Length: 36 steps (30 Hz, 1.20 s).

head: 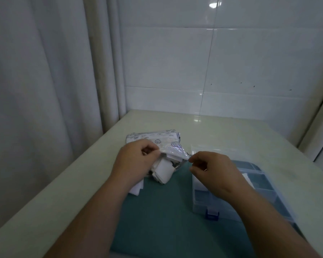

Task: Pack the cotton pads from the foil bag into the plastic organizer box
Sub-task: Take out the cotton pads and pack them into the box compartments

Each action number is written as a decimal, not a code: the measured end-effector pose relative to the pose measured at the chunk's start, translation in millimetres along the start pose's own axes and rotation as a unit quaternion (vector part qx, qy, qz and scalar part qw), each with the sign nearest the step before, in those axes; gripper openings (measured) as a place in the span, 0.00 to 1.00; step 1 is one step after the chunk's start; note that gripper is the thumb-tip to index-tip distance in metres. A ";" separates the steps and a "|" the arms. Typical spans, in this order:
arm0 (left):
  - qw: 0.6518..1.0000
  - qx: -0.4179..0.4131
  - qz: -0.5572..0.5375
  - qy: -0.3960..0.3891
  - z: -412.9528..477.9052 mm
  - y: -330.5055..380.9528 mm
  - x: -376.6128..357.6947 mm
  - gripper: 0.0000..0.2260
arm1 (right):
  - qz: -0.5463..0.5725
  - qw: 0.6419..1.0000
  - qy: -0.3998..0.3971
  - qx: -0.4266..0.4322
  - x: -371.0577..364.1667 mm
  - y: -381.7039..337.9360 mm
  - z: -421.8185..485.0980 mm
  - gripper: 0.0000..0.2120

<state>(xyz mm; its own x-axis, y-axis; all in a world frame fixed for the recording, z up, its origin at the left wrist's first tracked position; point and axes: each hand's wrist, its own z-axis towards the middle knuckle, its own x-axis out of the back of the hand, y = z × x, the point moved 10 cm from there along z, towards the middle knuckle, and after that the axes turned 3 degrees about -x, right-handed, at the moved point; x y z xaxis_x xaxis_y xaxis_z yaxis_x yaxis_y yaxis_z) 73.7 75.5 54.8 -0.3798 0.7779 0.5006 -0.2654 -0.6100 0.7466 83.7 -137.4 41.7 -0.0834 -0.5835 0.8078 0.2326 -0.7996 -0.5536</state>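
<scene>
So both arms are reaching forward over the table (231,131). The left hand (136,161) is pinching one end of the foil bag (157,138) mouth with curled fingers, and the right hand (213,172) is pinching the other end. Cotton pads (163,172) are spilling from the mouth onto the teal mat (166,211). The plastic organizer box (259,189) is sitting open just right of them, with something white lying in one compartment.

Dim, bluish light; glare on the tiled wall (213,4) (edges bowed, soft).

Foil bag (157,141) left of organizer box (250,187)
</scene>
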 end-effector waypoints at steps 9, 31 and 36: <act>0.966 0.202 0.123 -0.107 -8.6 -84.9 13.2 0.13 | 0.005 1.000 -0.008 0.018 -4.1 0.0 0.8 0.10; 0.983 0.103 0.106 -0.113 -7.0 -36.8 24.9 0.15 | 0.012 0.999 -0.013 0.027 -4.9 -1.1 1.5 0.11; 0.990 0.038 0.005 -0.138 -9.6 7.7 5.8 0.12 | 0.052 0.998 -0.005 0.017 6.3 5.8 4.6 0.10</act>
<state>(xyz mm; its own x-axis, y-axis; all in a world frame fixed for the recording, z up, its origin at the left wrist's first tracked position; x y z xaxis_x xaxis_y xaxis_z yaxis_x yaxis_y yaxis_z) 60.9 73.9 59.3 -0.1229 0.7893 0.6016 -0.1919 -0.6137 0.7659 88.9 -145.0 44.5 -0.0475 -0.6620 0.7480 0.2717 -0.7292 -0.6281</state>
